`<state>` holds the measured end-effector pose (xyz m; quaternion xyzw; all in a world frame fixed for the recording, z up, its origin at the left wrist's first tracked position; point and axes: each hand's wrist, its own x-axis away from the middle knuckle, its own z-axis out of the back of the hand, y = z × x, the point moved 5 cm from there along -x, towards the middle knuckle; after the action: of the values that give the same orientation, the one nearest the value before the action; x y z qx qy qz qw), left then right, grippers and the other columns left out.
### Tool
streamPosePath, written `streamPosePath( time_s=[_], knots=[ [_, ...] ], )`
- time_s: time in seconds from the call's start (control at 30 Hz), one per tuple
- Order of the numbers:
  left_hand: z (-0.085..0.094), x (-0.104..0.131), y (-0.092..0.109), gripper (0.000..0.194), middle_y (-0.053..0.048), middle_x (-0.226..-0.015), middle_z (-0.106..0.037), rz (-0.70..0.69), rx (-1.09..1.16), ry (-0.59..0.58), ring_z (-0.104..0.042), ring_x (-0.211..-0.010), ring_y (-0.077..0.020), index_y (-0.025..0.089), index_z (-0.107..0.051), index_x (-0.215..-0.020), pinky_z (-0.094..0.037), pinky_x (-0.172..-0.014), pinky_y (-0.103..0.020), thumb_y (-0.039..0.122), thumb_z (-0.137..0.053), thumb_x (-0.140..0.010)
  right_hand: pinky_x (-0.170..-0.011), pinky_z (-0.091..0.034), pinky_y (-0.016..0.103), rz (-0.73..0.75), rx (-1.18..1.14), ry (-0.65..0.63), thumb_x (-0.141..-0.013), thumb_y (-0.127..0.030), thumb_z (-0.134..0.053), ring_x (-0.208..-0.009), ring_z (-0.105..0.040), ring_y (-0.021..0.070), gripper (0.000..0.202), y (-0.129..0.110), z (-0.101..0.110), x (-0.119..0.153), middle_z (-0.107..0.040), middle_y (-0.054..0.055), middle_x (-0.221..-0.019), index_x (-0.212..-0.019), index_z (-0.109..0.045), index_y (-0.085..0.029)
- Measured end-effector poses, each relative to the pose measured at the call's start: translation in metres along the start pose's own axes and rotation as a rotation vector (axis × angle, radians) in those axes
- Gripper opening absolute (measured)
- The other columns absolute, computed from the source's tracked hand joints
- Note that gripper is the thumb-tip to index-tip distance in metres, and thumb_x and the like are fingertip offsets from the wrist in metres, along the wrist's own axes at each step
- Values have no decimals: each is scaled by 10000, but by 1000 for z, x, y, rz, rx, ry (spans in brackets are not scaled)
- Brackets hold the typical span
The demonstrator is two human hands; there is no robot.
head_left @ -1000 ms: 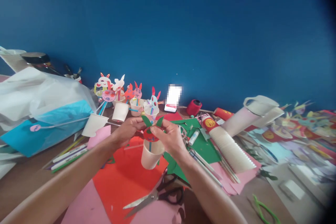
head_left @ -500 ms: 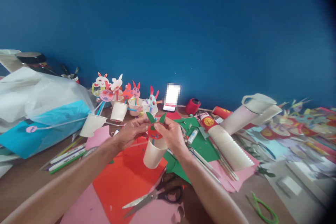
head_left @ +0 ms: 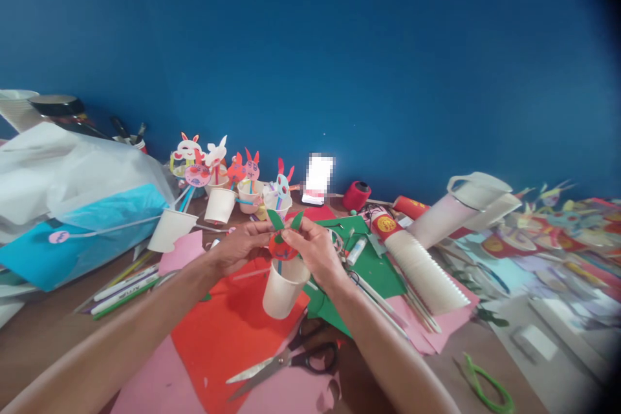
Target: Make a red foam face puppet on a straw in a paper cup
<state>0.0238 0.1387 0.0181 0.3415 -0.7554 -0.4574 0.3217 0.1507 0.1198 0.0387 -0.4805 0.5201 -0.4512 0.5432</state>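
Observation:
Between my hands is a round red paper face [head_left: 283, 248] with two upright green paper ears [head_left: 276, 219] and drawn features. It sits on a blue stem that runs down into a white paper cup [head_left: 284, 291], tilted a little over the red sheet [head_left: 228, 317]. My left hand [head_left: 247, 242] is closed on the face's left edge. My right hand [head_left: 310, 242] pinches the face from the right, thumb on its front near the base of the right ear. Scissors [head_left: 286, 362] lie spread in front of the cup.
Paper animal faces on stems stand in cups [head_left: 220, 206] at the back left. Markers [head_left: 123, 291] and a plastic bag [head_left: 82, 155] are on the left. Green paper [head_left: 334, 310], stacked cups [head_left: 427, 272] and a white pitcher [head_left: 451, 207] are on the right. A phone [head_left: 317, 181] stands against the blue wall.
The red face and cup have shifted slightly left, the cup also a little lower. Both hands keep their hold on the face.

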Motion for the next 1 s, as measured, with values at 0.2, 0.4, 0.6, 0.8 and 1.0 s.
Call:
streamPosePath(
  time_s=[0.2, 0.4, 0.6, 0.8, 1.0],
  knots=[
    [-2, -1, -3, 290, -34, -751, -651, 2, 6, -13, -522, -544, -94, 170, -657, -945, -401, -542, -230, 240, -683, -665, -638, -460, 272, -83, -179, -31, -668, -318, -653, -650, -564, 140, 193, -1, -2, 1, -642, 21, -731, -785, -634, -164],
    [-3, -2, -12, 151, 8, -663, -593, 47, 34, -10, -532, -577, -88, 163, -651, -808, -414, -554, -212, 215, -684, -671, -658, -463, 265, -31, -340, 63, -707, -291, -629, -633, -574, 122, 147, -15, 11, -3, -638, 2, -711, -790, -615, -171],
    [-7, -2, -18, 144, 10, -658, -596, 62, 9, -41, -524, -560, -80, 176, -649, -822, -396, -536, -201, 247, -666, -698, -611, -465, 259, -12, -343, 72, -737, -315, -593, -625, -583, 130, 145, -17, 13, -4, -642, 1, -705, -781, -592, -178],
    [-10, -4, -24, 164, -1, -682, -599, 82, 23, -87, -517, -566, -76, 177, -653, -876, -382, -519, -185, 247, -642, -728, -630, -453, 242, 26, -350, 179, -721, -303, -621, -625, -562, 109, 154, -16, 24, -7, -621, -13, -698, -802, -599, -173],
    [-8, -5, -28, 148, 6, -679, -606, 95, 26, -48, -529, -572, -78, 176, -652, -842, -397, -537, -187, 239, -660, -709, -638, -456, 256, 6, -374, 162, -728, -304, -611, -603, -554, 114, 147, -11, 18, -7, -624, -7, -693, -798, -598, -175]
  ],
)
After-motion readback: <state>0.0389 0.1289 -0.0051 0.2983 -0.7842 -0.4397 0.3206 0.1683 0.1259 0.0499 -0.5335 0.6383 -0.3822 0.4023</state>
